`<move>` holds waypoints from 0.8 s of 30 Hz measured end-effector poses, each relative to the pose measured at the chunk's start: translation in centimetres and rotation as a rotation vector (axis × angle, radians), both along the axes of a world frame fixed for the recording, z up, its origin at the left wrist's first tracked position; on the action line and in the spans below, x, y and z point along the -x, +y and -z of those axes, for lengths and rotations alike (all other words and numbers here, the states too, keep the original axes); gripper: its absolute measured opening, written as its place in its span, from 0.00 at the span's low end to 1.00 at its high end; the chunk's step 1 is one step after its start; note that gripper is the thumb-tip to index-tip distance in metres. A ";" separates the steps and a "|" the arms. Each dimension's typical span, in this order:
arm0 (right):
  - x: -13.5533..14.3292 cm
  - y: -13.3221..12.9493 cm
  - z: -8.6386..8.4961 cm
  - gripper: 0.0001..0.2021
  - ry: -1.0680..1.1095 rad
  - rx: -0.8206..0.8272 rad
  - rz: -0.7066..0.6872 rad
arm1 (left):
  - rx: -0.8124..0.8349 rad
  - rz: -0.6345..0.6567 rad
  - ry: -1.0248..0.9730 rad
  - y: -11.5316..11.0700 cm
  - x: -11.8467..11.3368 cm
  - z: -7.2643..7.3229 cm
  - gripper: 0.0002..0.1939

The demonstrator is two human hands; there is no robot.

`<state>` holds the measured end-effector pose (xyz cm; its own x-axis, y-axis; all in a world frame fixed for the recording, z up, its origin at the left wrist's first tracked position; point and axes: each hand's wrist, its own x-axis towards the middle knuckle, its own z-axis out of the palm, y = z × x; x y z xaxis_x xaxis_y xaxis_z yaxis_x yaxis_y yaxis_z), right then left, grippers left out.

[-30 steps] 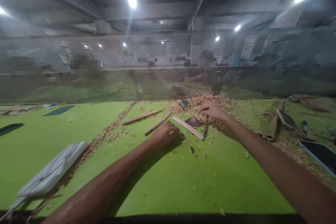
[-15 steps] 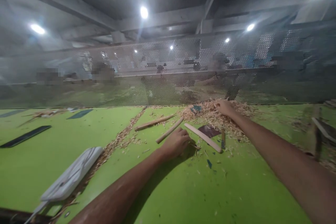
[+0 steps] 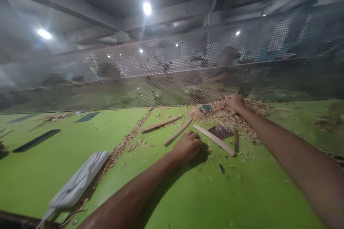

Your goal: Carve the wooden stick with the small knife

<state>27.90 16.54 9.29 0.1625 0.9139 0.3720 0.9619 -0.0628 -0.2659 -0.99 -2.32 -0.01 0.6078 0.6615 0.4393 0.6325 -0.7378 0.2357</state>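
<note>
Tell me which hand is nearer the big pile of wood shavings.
Right. The right hand is at the pile of wood shavings, on or just over it. The left hand is apart from it, on the near side, with the pale stick between.

Loose heap of wood shavings (image 3: 221, 114) along the far edge of the counter (image 3: 242, 193)
Pale tan, thin strips lie tangled in a low, spread mound right of the edge's middle, thinning into scattered bits toward the near edge; a small tuft of shavings (image 3: 206, 147) lies apart, nearer the counter's middle.
</note>
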 end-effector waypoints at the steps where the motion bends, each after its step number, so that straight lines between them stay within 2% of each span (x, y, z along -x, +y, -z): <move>1: -0.3 -0.4 -0.6 0.18 0.017 0.008 -0.006 | 0.005 -0.001 -0.014 0.0 0.0 0.0 0.12; 3: -0.5 -2.0 -1.7 0.21 0.052 0.018 -0.076 | 0.015 -0.001 -0.056 0.0 -0.1 -0.1 0.11; 6: 0.4 -6.2 -2.9 0.22 0.182 0.059 -0.360 | 0.018 -0.003 -0.107 -0.1 -0.1 -0.4 0.10; 8: 1.8 -9.4 -2.8 0.19 0.218 0.154 -0.479 | 0.008 -0.019 -0.145 -0.2 0.0 -0.5 0.11; 11: 3.9 -13.7 -1.1 0.16 0.189 0.279 -0.703 | 0.002 -0.027 -0.256 -0.2 0.1 -0.3 0.16; 15: 5.8 -16.9 2.6 0.13 0.172 0.262 -0.938 | 0.047 -0.023 -0.303 -0.1 0.0 0.2 0.18; 17: 6.3 -17.6 4.0 0.11 0.155 0.216 -0.962 | 0.051 0.010 -0.270 -0.2 -0.1 0.2 0.14; 20: 6.7 -18.0 5.2 0.10 0.122 0.157 -0.923 | 0.062 0.018 -0.241 -0.5 -0.1 0.1 0.08; 24: 6.6 -18.4 6.2 0.12 0.146 0.100 -0.900 | 0.101 -0.043 -0.231 -0.7 -0.1 -0.1 0.07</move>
<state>21.32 -1.90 3.07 -0.5869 0.7453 0.3162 0.6163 0.6646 -0.4225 -0.91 -3.02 0.10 0.4693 0.7320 0.4939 0.5834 -0.6769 0.4488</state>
